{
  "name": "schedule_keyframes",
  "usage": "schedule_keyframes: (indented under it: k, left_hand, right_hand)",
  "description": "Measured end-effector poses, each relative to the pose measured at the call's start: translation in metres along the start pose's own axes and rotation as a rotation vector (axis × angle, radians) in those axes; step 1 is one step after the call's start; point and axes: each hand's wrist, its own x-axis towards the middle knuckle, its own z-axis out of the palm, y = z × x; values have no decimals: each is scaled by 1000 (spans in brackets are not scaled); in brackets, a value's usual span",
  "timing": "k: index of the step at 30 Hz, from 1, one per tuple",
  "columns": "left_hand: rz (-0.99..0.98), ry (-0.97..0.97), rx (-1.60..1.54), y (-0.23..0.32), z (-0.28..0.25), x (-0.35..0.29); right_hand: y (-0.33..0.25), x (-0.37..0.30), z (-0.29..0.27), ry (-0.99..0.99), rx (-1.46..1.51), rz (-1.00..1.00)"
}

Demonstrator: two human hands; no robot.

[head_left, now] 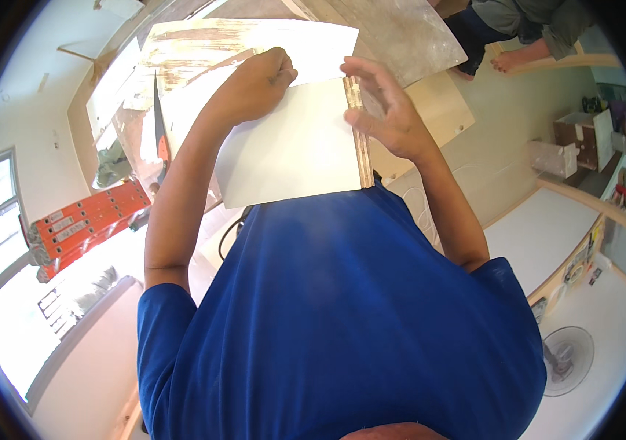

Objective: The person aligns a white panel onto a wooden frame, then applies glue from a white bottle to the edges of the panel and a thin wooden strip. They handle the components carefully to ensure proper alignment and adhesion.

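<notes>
A white-faced board [291, 154] lies in front of me, its near edge close to my blue shirt. Its right side shows a brown, layered wood edge [362, 158]. My left hand [258, 84] is closed, fingers curled over the board's far left part; whatever they may pinch is hidden. At the board's far right corner, my right hand [390, 114] has its fingers spread, with the thumb at the layered edge. Beyond lies a white sheet [313, 48] with brown streaks on its left part. A tool with a dark tapered blade and orange handle [162, 149] lies left of my left forearm.
An orange ladder [93, 220] is at the left, near a window. A greyish panel [408, 40] lies at the far right of the work surface. Another person's bare foot [511, 60] shows beyond it. Boxes [580, 139] and a round fan [568, 361] are at the right.
</notes>
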Motion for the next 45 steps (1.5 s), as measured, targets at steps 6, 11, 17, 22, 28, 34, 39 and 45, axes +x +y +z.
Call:
schedule_keyframes:
  k: [6, 11, 17, 22, 28, 34, 39, 45]
  left_hand:
    - [28, 100, 93, 8, 5, -10]
    - [25, 98, 164, 13, 9, -13]
    - [21, 99, 244, 27, 8, -18]
    - [43, 86, 285, 42, 5, -27]
    - [78, 92, 267, 43, -1, -34]
    - [66, 69, 220, 46, -9, -39]
    - [31, 87, 166, 37, -9, -36]
    - [7, 120, 126, 39, -10, -37]
  right_hand:
    - [-23, 12, -15, 24, -448, -237]
    - [-33, 13, -13, -2, -563, -248]
    - [-45, 20, -17, -113, -804, -247]
    - [-33, 36, -18, -171, -939, -417]
    - [-26, 56, -25, -229, -729, -140]
    - [17, 104, -95, 113, -73, 321]
    - [-14, 53, -60, -54, 63, 238]
    - [-22, 25, -29, -83, -370, -179]
